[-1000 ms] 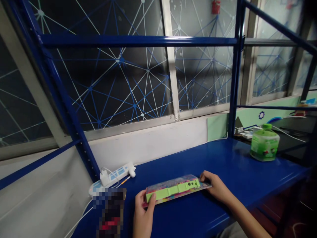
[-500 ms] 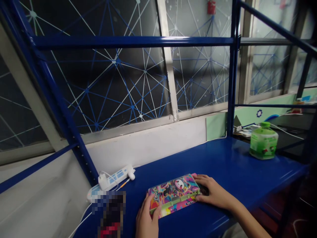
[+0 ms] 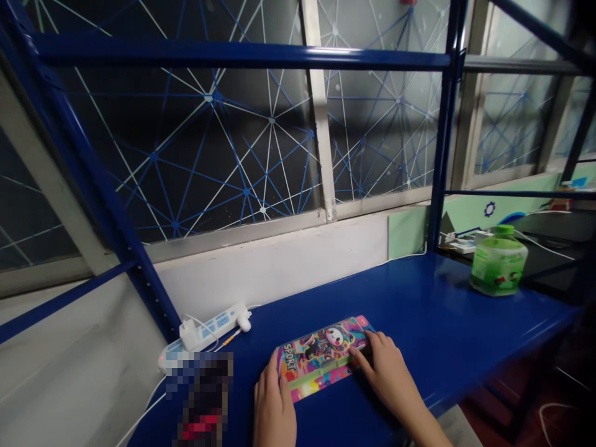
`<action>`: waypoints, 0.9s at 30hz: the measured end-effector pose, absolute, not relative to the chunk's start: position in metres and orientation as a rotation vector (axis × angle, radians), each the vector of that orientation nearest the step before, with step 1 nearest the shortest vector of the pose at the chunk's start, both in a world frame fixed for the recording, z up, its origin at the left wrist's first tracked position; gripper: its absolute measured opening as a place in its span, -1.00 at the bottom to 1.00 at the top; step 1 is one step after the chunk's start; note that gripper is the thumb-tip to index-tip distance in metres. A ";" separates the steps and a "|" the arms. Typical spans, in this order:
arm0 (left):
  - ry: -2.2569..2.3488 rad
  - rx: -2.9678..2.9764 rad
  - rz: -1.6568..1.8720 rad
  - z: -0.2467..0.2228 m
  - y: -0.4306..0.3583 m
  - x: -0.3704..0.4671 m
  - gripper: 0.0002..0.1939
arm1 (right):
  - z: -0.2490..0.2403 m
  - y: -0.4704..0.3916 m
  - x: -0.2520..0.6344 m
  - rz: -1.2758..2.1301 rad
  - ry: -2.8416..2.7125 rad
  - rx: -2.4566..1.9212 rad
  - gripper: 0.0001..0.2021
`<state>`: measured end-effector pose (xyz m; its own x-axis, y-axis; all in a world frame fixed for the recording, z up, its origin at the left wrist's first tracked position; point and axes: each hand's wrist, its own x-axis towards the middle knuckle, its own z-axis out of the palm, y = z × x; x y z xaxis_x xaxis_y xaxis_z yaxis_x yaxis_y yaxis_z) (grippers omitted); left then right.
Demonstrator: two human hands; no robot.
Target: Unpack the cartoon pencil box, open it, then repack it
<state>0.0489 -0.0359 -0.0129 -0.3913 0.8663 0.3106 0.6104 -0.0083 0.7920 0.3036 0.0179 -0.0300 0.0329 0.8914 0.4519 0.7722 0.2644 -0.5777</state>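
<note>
A colourful pencil case (image 3: 321, 354) with a cartoon figure and the word SPORT lies flat on the blue shelf top (image 3: 363, 292), its lid down. At its left end, my left hand (image 3: 275, 403) holds it, fingers along the side and thumb at the front corner. The right end is gripped by my right hand (image 3: 391, 375). That thumb presses near the greenish front edge of the lid, while the fingers reach over the far right corner and hide part of it.
A white power strip (image 3: 214, 329) with plugs and cables lies at the left, by the wall. Near it is a pixelated dark object (image 3: 205, 397). A large green bottle (image 3: 498, 264) stands at the right end. Blue metal posts (image 3: 444, 136) and bars frame the shelf.
My right hand has shifted on the case: its thumb moved from the front right corner inward onto the lid's front edge. My left hand stays at the left end. The view tilted slightly.
</note>
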 end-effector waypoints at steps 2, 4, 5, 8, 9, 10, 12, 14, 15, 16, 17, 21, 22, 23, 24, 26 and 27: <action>1.922 1.487 1.399 -0.013 -0.036 0.045 -0.42 | -0.029 0.017 0.301 0.201 -1.744 -1.503 -0.56; 1.882 1.414 1.428 -0.012 -0.037 0.042 -0.43 | -0.026 0.016 0.303 0.253 -1.745 -1.428 -0.58; 1.870 1.383 1.445 -0.011 -0.038 0.041 -0.43 | -0.025 0.015 0.305 0.277 -1.742 -1.389 -0.58; 1.856 1.305 1.506 -0.008 -0.040 0.041 -0.43 | -0.020 0.009 0.311 0.351 -1.726 -1.304 -0.59; 1.837 1.284 1.529 -0.007 -0.040 0.041 -0.43 | -0.019 0.007 0.312 0.375 -1.720 -1.289 -0.60; 1.804 1.265 1.558 -0.006 -0.041 0.042 -0.43 | -0.018 0.005 0.313 0.395 -1.712 -1.279 -0.61; 1.734 1.240 1.607 -0.005 -0.042 0.042 -0.41 | -0.018 0.001 0.314 0.417 -1.697 -1.272 -0.63; 1.719 1.240 1.608 -0.005 -0.043 0.042 -0.39 | -0.018 -0.001 0.314 0.414 -1.691 -1.267 -0.64; 1.736 1.245 1.592 -0.005 -0.043 0.042 -0.39 | -0.018 -0.001 0.314 0.409 -1.694 -1.265 -0.64; 1.758 1.253 1.569 -0.005 -0.042 0.041 -0.39 | -0.018 -0.001 0.314 0.402 -1.701 -1.266 -0.63; 1.780 1.261 1.548 -0.006 -0.042 0.041 -0.39 | -0.018 -0.001 0.314 0.392 -1.709 -1.271 -0.61; 1.830 1.303 1.479 -0.008 -0.039 0.039 -0.41 | -0.020 0.002 0.313 0.351 -1.749 -1.330 -0.55; 1.838 1.324 1.456 -0.009 -0.039 0.039 -0.43 | -0.021 0.004 0.313 0.340 -1.762 -1.352 -0.54; 1.846 1.350 1.432 -0.010 -0.039 0.040 -0.45 | -0.024 0.005 0.312 0.323 -1.775 -1.379 -0.53; 1.854 1.380 1.410 -0.011 -0.038 0.040 -0.47 | -0.027 0.007 0.312 0.299 -1.784 -1.409 -0.52; 1.874 1.434 1.377 -0.012 -0.038 0.042 -0.47 | -0.034 0.010 0.311 0.239 -1.791 -1.470 -0.49; 1.879 1.451 1.367 -0.012 -0.038 0.043 -0.45 | -0.038 0.012 0.310 0.210 -1.788 -1.493 -0.48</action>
<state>0.0429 -0.0383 -0.0124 -0.3813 0.8930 0.2392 0.5022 -0.0171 0.8646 0.3105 0.0119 -0.0382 -0.0044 0.8916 0.4528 0.7626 0.2959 -0.5753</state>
